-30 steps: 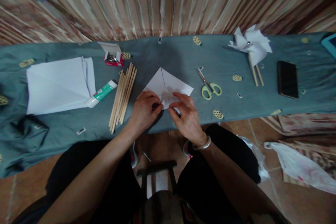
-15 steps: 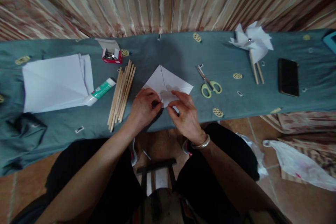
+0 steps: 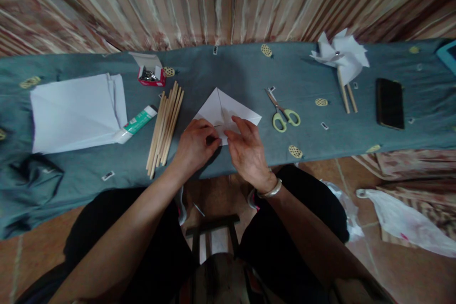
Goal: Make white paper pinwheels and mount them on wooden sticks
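A white square of paper (image 3: 228, 103) lies on the cloth in front of me, its corners pointing outward and slits or lines running toward its middle. My left hand (image 3: 196, 145) is closed, thumb and curled fingers pinching the paper's near left side. Over the near right part of the paper is my right hand (image 3: 247, 149), with fingers apart and the tips at or just above the sheet. Part of the paper's near side is hidden under both hands. Green-handled scissors (image 3: 283, 113) rest to the right, blades partly crossed.
On the left are wooden sticks (image 3: 166, 128), a glue tube (image 3: 136, 124), a red box of metal fasteners (image 3: 152, 76) and stacked white paper (image 3: 73, 114). Toward the right lie a paper pinwheel (image 3: 342, 54) and a phone (image 3: 390, 103). The table's near edge runs below my hands.
My right hand has drawn slightly back from the paper's near edge, its thumb and fingers loosening. The left hand stays in place on the sheet.
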{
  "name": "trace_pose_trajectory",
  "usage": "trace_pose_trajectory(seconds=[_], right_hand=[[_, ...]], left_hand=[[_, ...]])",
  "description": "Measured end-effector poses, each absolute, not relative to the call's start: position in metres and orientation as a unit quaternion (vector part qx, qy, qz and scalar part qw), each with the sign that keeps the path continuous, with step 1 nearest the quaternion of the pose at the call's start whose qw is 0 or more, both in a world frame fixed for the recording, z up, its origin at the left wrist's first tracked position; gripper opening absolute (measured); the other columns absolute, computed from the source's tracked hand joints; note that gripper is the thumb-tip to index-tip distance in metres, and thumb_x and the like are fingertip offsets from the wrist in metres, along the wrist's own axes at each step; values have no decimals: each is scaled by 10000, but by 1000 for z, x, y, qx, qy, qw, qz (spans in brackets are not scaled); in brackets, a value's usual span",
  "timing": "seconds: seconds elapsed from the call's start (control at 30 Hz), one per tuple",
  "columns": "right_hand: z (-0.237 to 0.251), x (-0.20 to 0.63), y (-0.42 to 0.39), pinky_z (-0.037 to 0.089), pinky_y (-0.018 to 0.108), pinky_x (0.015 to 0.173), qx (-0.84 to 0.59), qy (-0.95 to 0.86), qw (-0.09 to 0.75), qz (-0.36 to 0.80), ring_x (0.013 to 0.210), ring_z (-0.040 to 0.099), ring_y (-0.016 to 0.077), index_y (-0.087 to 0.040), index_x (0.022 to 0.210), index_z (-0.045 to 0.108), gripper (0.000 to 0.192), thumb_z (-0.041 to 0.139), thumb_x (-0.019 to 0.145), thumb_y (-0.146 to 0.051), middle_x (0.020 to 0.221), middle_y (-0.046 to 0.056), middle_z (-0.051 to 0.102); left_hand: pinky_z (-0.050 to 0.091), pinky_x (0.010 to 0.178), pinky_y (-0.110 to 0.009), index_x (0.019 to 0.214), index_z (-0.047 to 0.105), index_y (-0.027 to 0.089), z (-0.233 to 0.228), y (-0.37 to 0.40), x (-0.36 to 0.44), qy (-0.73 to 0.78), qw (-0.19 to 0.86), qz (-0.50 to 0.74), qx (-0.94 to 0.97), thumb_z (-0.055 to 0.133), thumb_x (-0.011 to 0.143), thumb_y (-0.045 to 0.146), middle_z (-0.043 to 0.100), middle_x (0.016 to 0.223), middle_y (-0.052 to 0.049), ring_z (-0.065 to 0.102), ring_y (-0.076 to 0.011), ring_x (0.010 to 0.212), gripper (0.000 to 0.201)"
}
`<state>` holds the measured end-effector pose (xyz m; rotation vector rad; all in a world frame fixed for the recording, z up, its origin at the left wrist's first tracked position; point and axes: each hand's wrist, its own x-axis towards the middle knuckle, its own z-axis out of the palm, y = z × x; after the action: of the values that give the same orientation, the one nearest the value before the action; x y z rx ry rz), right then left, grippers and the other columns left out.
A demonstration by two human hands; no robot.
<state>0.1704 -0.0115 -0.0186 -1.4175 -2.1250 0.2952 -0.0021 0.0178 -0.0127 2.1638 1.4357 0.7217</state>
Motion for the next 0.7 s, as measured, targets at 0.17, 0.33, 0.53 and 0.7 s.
trace_pose_trajectory(seconds=[0.17, 0.33, 0.53, 0.7], right_hand=[[-17, 166, -8, 425, 495, 1101, -532, -808, 237, 93, 1330, 413, 297, -189, 1187, 627, 349, 416, 925, -99, 1457, 113, 457], [-14, 163, -8, 423, 478, 1101, -532, -819, 202, 69, 1339, 397, 290, -138, 1172, 629, 348, 398, 918, -77, 1463, 145, 459], [-13, 162, -9, 440, 484, 1075, -541, -817, 189, 60, 1348, 397, 290, -153, 1189, 601, 356, 438, 888, -53, 1475, 127, 456], [-12, 161, -7, 431, 486, 1086, -541, -822, 172, 56, 1352, 403, 316, -110, 1204, 601, 341, 450, 901, -74, 1481, 168, 449]], left_hand=[[489, 823, -364, 716, 648, 181, -12, 18, -2, 517, 224, 262, 784, 653, 785, 172, 658, 863, -44, 602, -199, 855, 69], [488, 819, -362, 702, 629, 183, -12, 18, -2, 517, 219, 257, 787, 640, 795, 174, 646, 839, -39, 601, -197, 843, 94], [497, 810, -363, 736, 630, 184, -9, 15, -2, 522, 212, 249, 788, 615, 810, 195, 637, 867, -47, 598, -200, 846, 77], [509, 821, -365, 875, 689, 186, -11, 12, -1, 507, 198, 262, 797, 583, 838, 201, 651, 953, -64, 604, -214, 906, 113]])
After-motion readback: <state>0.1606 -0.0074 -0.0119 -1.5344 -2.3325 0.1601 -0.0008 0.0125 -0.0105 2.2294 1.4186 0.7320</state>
